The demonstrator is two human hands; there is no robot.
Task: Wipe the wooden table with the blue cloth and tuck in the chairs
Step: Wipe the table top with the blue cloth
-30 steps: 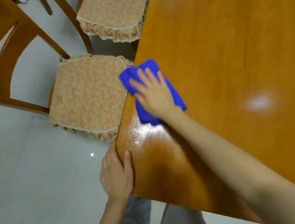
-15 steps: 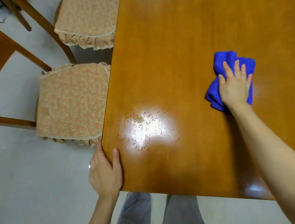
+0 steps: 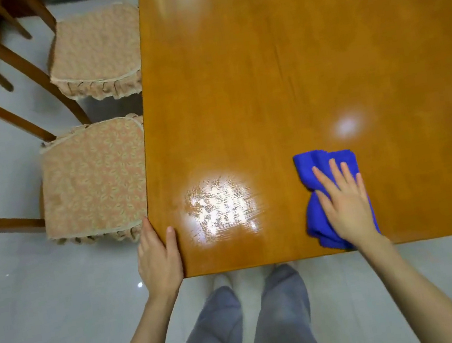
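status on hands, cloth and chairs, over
Right hand flat on blue cloth, near front edge. Left hand grips wooden table corner. Near chair, far chair untucked. No obstruction.

The bench (image 3: 291, 70) runs off the frame at 12 and 3 o'clock. The right hand (image 3: 347, 205) covers much of the blue cloth (image 3: 314, 216). At about 7 o'clock, most of the left hand's (image 3: 158, 257) fingers (image 3: 147, 229) are hidden past the bench corner. The bench edge hides one side of the near chair (image 3: 92, 181) and far chair (image 3: 93, 49); their backs are cut off from 9 to 11 o'clock. The feet (image 3: 222, 282) at 6 o'clock are blurred.
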